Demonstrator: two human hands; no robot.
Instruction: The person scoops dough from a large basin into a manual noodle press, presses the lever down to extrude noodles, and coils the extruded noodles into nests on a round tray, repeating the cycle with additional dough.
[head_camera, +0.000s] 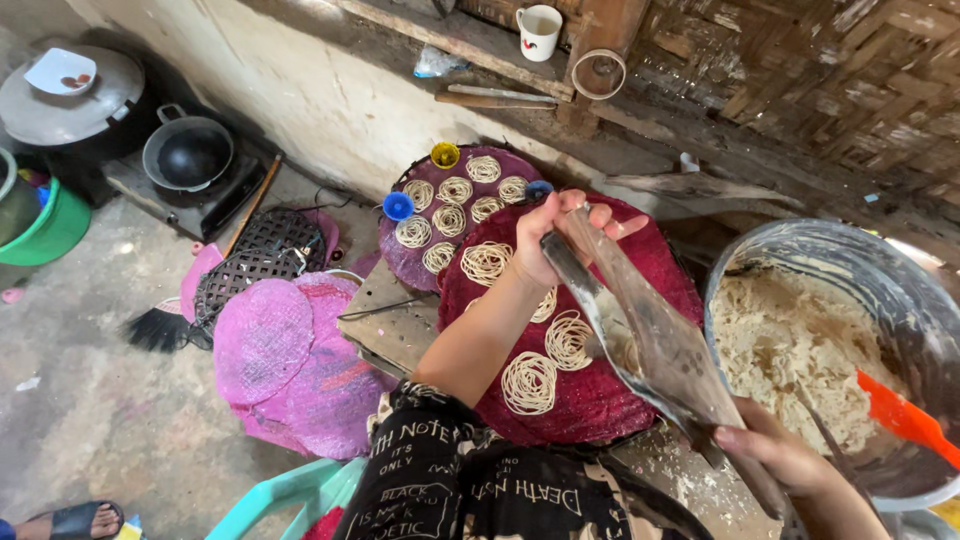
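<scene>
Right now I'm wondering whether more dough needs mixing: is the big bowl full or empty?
Partly full. The bowl holds a mound of pale dough well below the rim, with bare smeared wall above it.

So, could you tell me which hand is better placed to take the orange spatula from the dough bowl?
Probably the right hand: it grips the long tool beside the bowl, while the left hand holds its far end.
</scene>
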